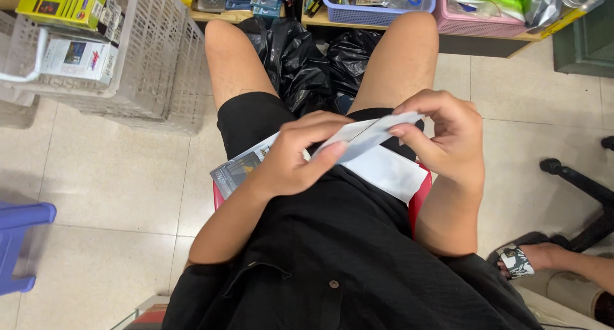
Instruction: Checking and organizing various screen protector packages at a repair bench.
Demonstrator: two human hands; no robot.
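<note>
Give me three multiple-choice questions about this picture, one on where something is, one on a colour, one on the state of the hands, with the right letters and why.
1. Where do the black plastic bags lie?
A. on the floor between the person's knees
B. inside the blue basket
C. on the blue stool

2. What colour is the seat the person sits on?
A. green
B. red
C. white

3. How is the flat white packet held?
A. it lies alone on the lap
B. only the right hand holds it
C. left hand and right hand both pinch it

Answers:
1 A, the bags sit on the tiles between the bare knees, below the shelf.
2 B, red edges show on either side of the black shorts.
3 C, fingers of both hands close on the packet above the lap.
</note>
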